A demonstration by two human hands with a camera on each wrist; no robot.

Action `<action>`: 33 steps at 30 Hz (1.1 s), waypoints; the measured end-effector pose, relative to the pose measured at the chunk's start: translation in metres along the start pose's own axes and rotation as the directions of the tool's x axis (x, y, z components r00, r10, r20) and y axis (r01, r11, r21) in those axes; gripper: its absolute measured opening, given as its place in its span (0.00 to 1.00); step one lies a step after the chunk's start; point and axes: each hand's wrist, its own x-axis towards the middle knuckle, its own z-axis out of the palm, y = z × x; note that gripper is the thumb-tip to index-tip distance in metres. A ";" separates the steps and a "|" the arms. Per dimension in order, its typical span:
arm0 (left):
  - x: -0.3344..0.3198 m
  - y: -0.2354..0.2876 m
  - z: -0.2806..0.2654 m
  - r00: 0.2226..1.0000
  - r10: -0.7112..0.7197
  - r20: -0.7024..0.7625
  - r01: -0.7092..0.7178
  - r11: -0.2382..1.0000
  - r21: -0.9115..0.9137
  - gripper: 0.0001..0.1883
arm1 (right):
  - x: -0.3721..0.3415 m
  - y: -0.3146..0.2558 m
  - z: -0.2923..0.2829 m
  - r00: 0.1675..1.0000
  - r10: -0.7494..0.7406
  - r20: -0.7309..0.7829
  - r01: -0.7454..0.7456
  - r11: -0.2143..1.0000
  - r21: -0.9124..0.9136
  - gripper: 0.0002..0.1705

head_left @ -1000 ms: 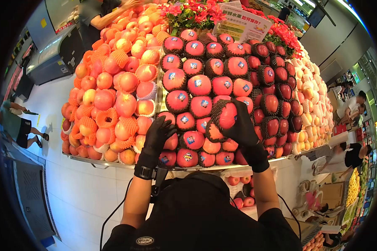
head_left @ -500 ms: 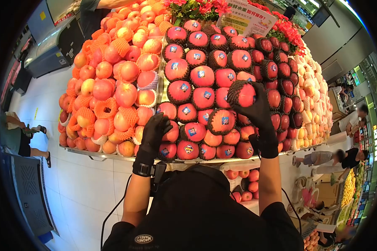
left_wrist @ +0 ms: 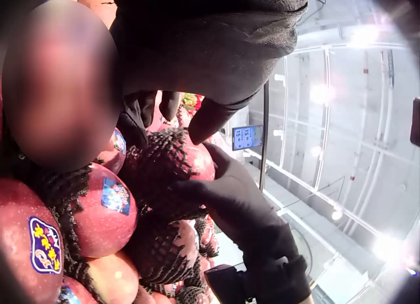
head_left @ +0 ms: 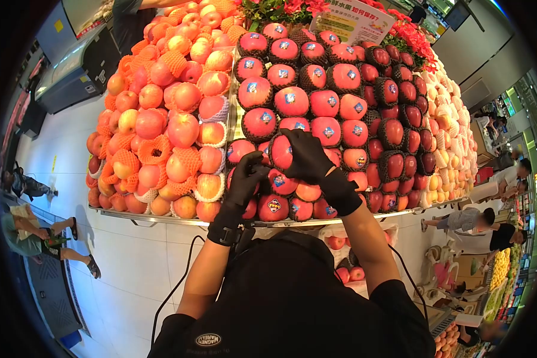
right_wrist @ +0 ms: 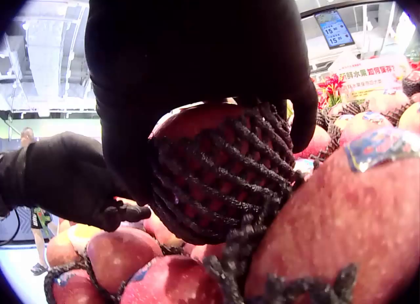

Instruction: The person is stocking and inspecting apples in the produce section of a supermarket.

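"MAGNETI MARELLI" on blk shirt [head_left: 292, 310], "15" x2 on scrn [right_wrist: 334, 29], "如何保存?" on sign [head_left: 353, 22]

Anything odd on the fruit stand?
In the left pile, one orange foam net seems empty, its opening showing, while others nearby wrap fruit. Otherwise nothing looks spilled, and the apple in the right hand shows no visible damage.

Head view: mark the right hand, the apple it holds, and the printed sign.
Right hand [head_left: 311, 157]: head view, back of the glove.
Apple [head_left: 281, 155]: head view, bare red skin.
Sign [head_left: 353, 22]: head view, printed face.
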 end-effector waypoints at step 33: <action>0.057 0.008 0.027 0.844 0.370 0.388 -0.520 0.391 0.759 0.50 | -0.088 0.071 0.012 0.975 0.160 -0.151 -0.140 0.981 0.132 0.63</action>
